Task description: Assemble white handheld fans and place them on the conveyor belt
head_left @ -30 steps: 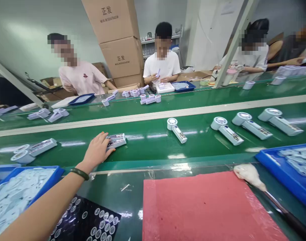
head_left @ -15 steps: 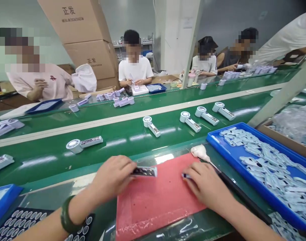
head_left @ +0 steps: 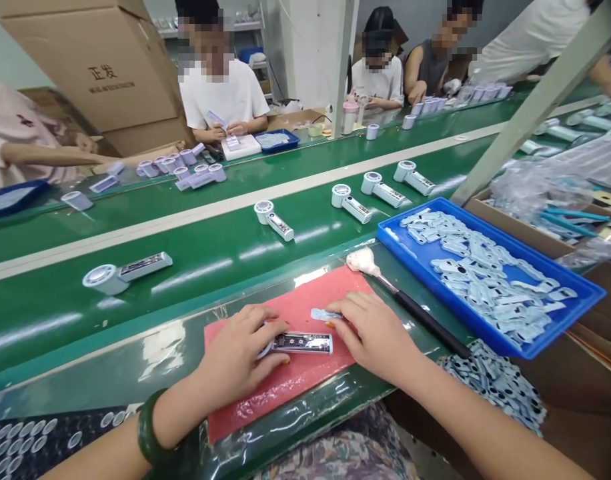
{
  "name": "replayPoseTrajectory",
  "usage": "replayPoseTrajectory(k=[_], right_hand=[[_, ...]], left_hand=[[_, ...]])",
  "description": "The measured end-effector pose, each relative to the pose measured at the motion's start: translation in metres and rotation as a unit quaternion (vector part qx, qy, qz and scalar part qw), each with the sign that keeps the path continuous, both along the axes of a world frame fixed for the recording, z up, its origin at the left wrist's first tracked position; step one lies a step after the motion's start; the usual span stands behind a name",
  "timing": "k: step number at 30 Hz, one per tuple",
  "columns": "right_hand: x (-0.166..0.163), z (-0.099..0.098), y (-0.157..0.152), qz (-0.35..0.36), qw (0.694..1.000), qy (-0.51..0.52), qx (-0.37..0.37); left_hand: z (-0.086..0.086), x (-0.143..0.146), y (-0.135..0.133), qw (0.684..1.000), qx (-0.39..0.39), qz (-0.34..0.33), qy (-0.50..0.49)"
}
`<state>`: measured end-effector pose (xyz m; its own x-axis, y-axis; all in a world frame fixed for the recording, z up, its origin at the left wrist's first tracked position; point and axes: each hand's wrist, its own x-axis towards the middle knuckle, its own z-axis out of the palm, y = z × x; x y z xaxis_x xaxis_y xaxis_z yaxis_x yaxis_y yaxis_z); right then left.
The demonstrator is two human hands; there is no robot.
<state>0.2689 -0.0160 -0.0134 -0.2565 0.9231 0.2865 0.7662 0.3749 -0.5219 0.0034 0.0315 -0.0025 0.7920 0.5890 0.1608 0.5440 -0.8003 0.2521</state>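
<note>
My left hand (head_left: pixel 235 357) lies curled over the round head of a small white hand-held fan (head_left: pixel 300 343), pinning it flat on the red mat (head_left: pixel 285 393); its open handle, showing a dark circuit board, points right. My right hand (head_left: pixel 375 330) pinches a small light-blue plastic cover piece (head_left: pixel 323 314) just above the fan's handle end. A green bangle (head_left: pixel 148 427) circles my left wrist.
A blue tray (head_left: pixel 580 293) of light-blue cover pieces stands at the right, with a brush (head_left: pixel 410 310) beside it. Several fans (head_left: pixel 125 272) ride the green conveyor belt (head_left: pixel 210 247). Other people work across the belt. A black sheet of round stickers (head_left: pixel 15 443) lies at lower left. Cardboard boxes (head_left: pixel 100 67) stand behind.
My left hand took a fan off the belt and brought it down onto the red mat. My right hand came into view with a blue cover piece and moved toward the fan's handle.
</note>
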Motion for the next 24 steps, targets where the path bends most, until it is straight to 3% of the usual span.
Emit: replayPoseTrajectory(k=[6, 12, 16, 20, 24], right_hand=[[-0.046, 0.01, -0.005, 0.053, 0.998, 0.015, -0.031], [-0.058, 0.01, -0.008, 0.024, 0.996, -0.026, -0.079], [-0.054, 0.003, -0.011, 0.003, 0.995, 0.059, -0.081], [-0.053, -0.018, -0.013, 0.001, 0.967, 0.222, -0.127], [-0.049, -0.02, -0.018, 0.022, 0.959, 0.229, -0.165]], left_hand=[[0.001, 0.001, -0.009, 0.993, -0.043, 0.026, -0.107], [-0.001, 0.006, -0.012, 0.993, -0.044, 0.015, -0.105], [-0.001, 0.009, -0.01, 0.989, -0.088, 0.035, -0.114], [0.0, 0.011, -0.009, 0.989, -0.096, 0.031, -0.103], [0.005, 0.008, -0.018, 0.993, -0.066, 0.01, -0.093]])
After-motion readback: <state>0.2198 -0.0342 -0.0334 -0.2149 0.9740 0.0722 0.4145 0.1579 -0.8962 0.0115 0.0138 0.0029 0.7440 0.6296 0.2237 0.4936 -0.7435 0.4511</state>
